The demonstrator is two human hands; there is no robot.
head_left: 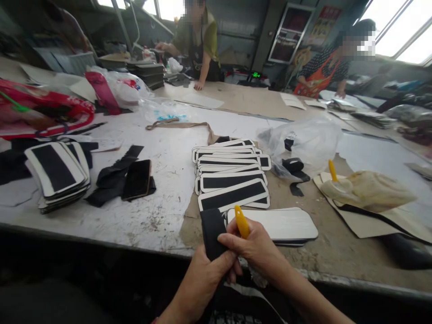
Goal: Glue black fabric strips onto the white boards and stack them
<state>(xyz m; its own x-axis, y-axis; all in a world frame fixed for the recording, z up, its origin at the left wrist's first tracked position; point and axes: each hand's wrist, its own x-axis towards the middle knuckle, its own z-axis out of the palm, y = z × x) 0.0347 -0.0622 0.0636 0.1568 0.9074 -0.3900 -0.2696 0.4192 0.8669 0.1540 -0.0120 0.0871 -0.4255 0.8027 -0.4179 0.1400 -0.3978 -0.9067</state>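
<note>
My left hand point(207, 275) is closed around a black fabric strip point(213, 231), its thumb pressed against the strip near the table's front edge. My right hand point(257, 245) grips a yellow-handled brush point(241, 221), handle up, with a whitish end hanging below the hand. Its thumb also touches the strip's right edge. Just beyond my hands lies a stack of white rounded panels point(275, 224). Farther out, a fanned row of white panels with black centres point(232, 181) overlaps on brown paper. Part of the strip is hidden behind my fingers.
To the left lie a phone point(136, 179) on black strips and another panel stack point(56, 168). On the right, a cut plastic jug point(378, 189) holds a yellow handle point(333, 171). A clear plastic bag point(307, 139) lies behind. Two people stand across the table.
</note>
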